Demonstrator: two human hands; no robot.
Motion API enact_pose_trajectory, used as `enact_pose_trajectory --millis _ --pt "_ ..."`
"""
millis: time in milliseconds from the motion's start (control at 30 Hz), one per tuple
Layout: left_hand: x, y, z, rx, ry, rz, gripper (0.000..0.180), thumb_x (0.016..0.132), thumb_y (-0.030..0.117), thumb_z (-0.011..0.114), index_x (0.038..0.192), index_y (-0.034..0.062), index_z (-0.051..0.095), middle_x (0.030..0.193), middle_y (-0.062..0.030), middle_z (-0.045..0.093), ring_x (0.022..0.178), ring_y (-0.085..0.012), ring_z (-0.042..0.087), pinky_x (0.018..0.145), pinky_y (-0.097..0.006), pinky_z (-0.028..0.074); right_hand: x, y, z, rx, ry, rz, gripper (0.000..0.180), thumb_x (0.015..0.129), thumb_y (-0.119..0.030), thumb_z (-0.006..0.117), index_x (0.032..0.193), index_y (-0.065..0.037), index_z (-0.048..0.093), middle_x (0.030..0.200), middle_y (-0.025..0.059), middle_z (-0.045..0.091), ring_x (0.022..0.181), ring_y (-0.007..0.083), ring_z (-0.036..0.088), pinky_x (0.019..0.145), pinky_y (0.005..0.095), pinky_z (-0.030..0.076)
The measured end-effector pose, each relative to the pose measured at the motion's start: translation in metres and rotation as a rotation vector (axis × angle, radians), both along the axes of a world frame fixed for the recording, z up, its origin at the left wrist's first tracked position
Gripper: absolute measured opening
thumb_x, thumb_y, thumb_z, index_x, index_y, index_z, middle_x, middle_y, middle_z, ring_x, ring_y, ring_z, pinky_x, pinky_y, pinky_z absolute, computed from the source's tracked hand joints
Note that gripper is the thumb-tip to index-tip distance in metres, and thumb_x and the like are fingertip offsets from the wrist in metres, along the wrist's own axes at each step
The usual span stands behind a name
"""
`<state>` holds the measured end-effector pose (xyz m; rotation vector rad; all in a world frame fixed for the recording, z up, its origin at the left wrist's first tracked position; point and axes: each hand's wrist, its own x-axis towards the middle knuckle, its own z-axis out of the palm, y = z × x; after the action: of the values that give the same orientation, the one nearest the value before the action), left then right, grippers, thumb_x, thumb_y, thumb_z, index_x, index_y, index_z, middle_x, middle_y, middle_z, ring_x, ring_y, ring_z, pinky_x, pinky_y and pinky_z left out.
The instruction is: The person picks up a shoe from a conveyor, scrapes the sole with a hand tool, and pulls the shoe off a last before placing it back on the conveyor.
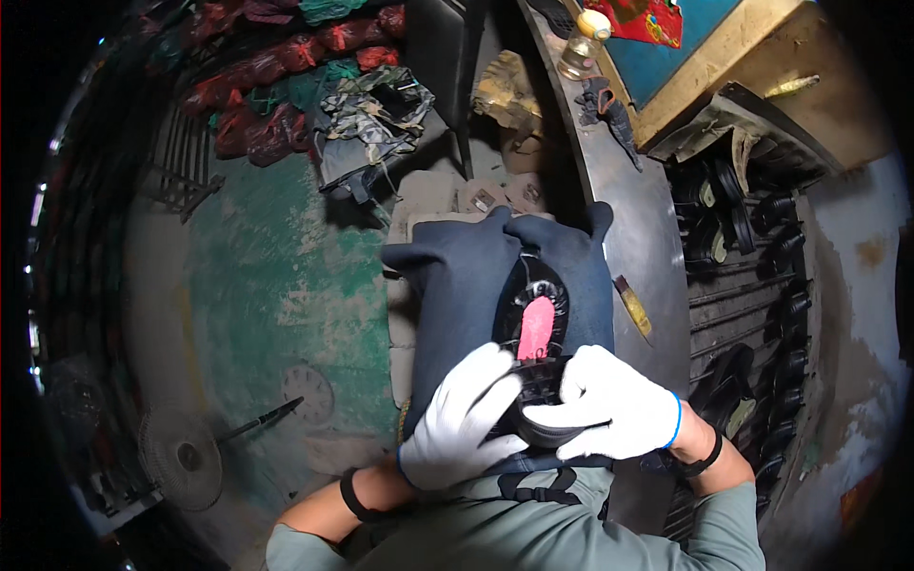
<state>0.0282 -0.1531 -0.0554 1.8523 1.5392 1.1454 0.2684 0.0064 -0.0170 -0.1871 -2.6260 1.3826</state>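
Left hand (466, 414) and right hand (619, 404) are gripping a black shoe (511, 319) on the dark cloth (457, 285)!
Left fingers are closing against one side, right fingers are clasping the near end, seemingly steadying it between them; the cloth is likely cushioning it; a brush (635, 312) is lying on the bench (647, 228), probably for easy reach.

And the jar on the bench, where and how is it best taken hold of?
Best, I think, to hold the jar around its clear body, below the yellow lid, coming from the person's side: it appears upright, the body is rounded, and the wooden frame crowds its right.
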Motion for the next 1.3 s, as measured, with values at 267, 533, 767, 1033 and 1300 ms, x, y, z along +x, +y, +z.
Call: enact_pose_trajectory --millis 267,533,767,1033,1300 --pt "-0.021 0.035 -0.013 -0.246 -0.236 -0.07 0.052 0.073 0.001 0.09 0.123 0.0029 0.076 0.119 -0.0164 0.076 0.112 -0.0406 0.072 0.101 -0.048 0.058 0.008 -0.023 -0.044 -0.537 0.124 -0.539 0.06 0.076 -0.028 0.101 0.128 -0.006 0.081 0.114 0.0088 0.067 0.113 0.0303 0.065 0.106 0.0414 0.051" --pt "-0.01 0.061 -0.008 -0.351 -0.135 0.172 0.052 0.085 0.01 0.092 0.132 0.0025 0.071 0.124 -0.0201 0.073 0.11 -0.0421 0.072 0.096 -0.046 0.059 -0.024 -0.026 -0.04 -0.643 -0.136 -1.017 0.056 0.076 -0.002 0.092 0.129 -0.001 0.078 0.117 0.0143 0.074 0.104 0.0269 0.073 0.096 0.0342 0.057" --pt "-0.015 0.093 0.008 -0.918 -0.487 0.331 0.062 0.084 0.019 0.095 0.134 -0.0014 0.065 0.12 -0.0215 0.072 0.108 -0.0373 0.074 0.093 -0.045 0.059 -0.027 -0.005 -0.041 -0.596 -0.371 -1.095 0.068 0.073 -0.002 0.091 0.138 -0.007 0.073 0.114 0.0147 0.078 0.095 0.0265 0.074 0.089 0.0349 0.059" --pt "-0.034 0.116 0.007 -0.743 0.099 0.062 0.053 0.083 0.032 0.098 0.113 0.0013 0.068 0.076 -0.0082 0.07 0.064 -0.0202 0.068 0.066 -0.033 0.058 -0.012 0.01 -0.043 -0.362 -0.378 -0.986 0.048 0.084 -0.014 0.094 0.124 -0.004 0.07 0.089 0.0105 0.077 0.068 0.0185 0.071 0.072 0.0334 0.06" --pt "0.0 0.13 0.009 -0.312 0.01 0.182 0.043 0.097 0.027 0.085 0.129 -0.0007 0.076 0.12 -0.018 0.078 0.101 -0.0271 0.076 0.092 -0.038 0.06 -0.035 0.001 -0.048 -0.264 -0.033 -1.031 0.037 0.102 -0.03 0.082 0.128 -0.005 0.08 0.109 0.017 0.077 0.103 0.0312 0.072 0.091 0.0409 0.058"
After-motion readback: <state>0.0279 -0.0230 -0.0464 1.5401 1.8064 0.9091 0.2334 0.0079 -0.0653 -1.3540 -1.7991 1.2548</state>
